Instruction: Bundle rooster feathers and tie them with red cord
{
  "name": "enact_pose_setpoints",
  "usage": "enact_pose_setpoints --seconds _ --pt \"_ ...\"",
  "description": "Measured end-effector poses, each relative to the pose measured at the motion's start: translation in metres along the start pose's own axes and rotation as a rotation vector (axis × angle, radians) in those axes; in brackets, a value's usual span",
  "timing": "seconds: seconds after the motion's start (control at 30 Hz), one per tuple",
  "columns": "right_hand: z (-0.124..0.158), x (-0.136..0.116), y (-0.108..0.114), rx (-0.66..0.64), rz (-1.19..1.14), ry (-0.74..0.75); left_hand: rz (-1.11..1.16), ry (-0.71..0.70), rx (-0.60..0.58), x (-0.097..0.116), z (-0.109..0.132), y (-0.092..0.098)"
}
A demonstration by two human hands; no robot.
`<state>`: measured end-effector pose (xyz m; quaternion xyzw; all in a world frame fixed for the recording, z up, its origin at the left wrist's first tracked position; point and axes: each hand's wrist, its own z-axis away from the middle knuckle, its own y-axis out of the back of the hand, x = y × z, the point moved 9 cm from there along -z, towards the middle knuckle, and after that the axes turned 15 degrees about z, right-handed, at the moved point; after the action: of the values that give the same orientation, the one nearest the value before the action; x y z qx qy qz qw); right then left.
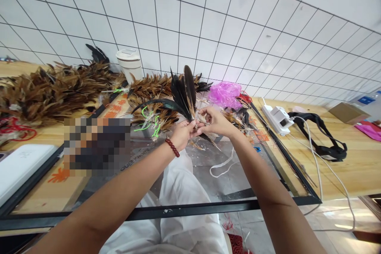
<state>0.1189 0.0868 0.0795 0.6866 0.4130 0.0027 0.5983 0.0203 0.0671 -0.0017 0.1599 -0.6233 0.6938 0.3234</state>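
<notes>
My left hand is closed round the quill ends of a small bunch of dark feathers that fans upward. A red bead bracelet sits on that wrist. My right hand touches the same quill ends, its fingers pinched on something thin that I cannot make out. Both hands meet above a glass table top. Just behind them lie bundles of brown feathers tied with green cord.
A big heap of brown feathers covers the left of the wooden bench. A white cup stands by the tiled wall. Pink plastic, a white power strip with cables, black straps and a white case lie around.
</notes>
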Motion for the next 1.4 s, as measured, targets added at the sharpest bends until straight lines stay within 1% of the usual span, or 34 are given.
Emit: enact_pose_setpoints --seconds 0.07,0.13,0.2,0.23,0.27,0.3,0.4,0.43,0.47,0.57,0.63,0.73,0.8,0.87,0.93,1.03,1.1,1.13,1.17,1.23,1.27,1.33,1.4 --pt "0.002 -0.013 0.001 0.039 0.184 0.124 0.000 0.002 -0.009 -0.001 0.000 -0.001" --pt "0.003 -0.022 0.002 0.076 0.304 0.187 -0.015 0.006 -0.015 -0.002 0.001 -0.003" --pt "0.003 -0.026 0.004 0.093 0.374 0.184 -0.033 -0.020 -0.011 -0.001 0.002 -0.004" --pt "0.002 -0.025 0.006 0.076 0.401 0.155 -0.043 -0.046 0.000 0.001 0.002 -0.004" --pt "0.001 -0.021 0.006 0.029 0.427 0.104 -0.055 -0.081 0.020 0.003 0.002 -0.003" --pt "0.001 -0.015 0.003 -0.053 0.451 0.040 -0.065 -0.124 0.049 0.007 0.002 -0.002" --pt "0.012 0.007 -0.015 -0.401 0.537 -0.139 -0.084 -0.239 0.142 0.018 0.002 0.005" --pt "0.017 0.011 -0.021 -0.495 0.556 -0.172 -0.086 -0.265 0.161 0.021 0.002 0.007" --pt "0.021 0.014 -0.027 -0.561 0.556 -0.187 -0.087 -0.287 0.172 0.023 0.002 0.009" --pt "0.027 0.016 -0.040 -0.662 0.452 -0.160 -0.089 -0.342 0.187 0.029 0.001 0.012" --pt "0.029 0.018 -0.041 -0.692 0.343 -0.141 -0.082 -0.358 0.193 0.031 0.001 0.013" --pt "0.028 0.024 -0.028 -0.645 0.172 -0.197 -0.065 -0.358 0.202 0.032 0.001 0.015" --pt "0.028 0.028 -0.020 -0.614 0.141 -0.246 -0.058 -0.362 0.209 0.032 0.001 0.016" --pt "0.029 0.028 -0.021 -0.624 0.228 -0.267 -0.057 -0.368 0.211 0.033 0.002 0.016" --pt "0.028 0.025 -0.027 -0.630 0.359 -0.264 -0.060 -0.369 0.213 0.033 0.002 0.016" --pt "0.024 0.018 -0.034 -0.581 0.510 -0.246 -0.067 -0.360 0.217 0.032 0.002 0.016" --pt "0.022 0.016 -0.034 -0.551 0.520 -0.227 -0.068 -0.353 0.213 0.032 0.001 0.015" --pt "0.022 0.017 -0.034 -0.550 0.468 -0.224 -0.068 -0.347 0.213 0.031 0.001 0.015" --pt "0.022 0.019 -0.033 -0.555 0.365 -0.228 -0.067 -0.339 0.212 0.030 0.001 0.015" --pt "0.022 0.026 -0.028 -0.529 0.054 -0.272 -0.067 -0.315 0.207 0.027 0.001 0.015" --pt "0.021 0.031 -0.024 -0.489 -0.118 -0.313 -0.069 -0.300 0.198 0.026 0.001 0.014" --pt "0.019 0.045 -0.016 -0.351 -0.420 -0.411 -0.078 -0.262 0.166 0.022 0.002 0.010" --pt "0.017 0.057 -0.011 -0.192 -0.616 -0.484 -0.090 -0.212 0.135 0.016 0.003 0.006"
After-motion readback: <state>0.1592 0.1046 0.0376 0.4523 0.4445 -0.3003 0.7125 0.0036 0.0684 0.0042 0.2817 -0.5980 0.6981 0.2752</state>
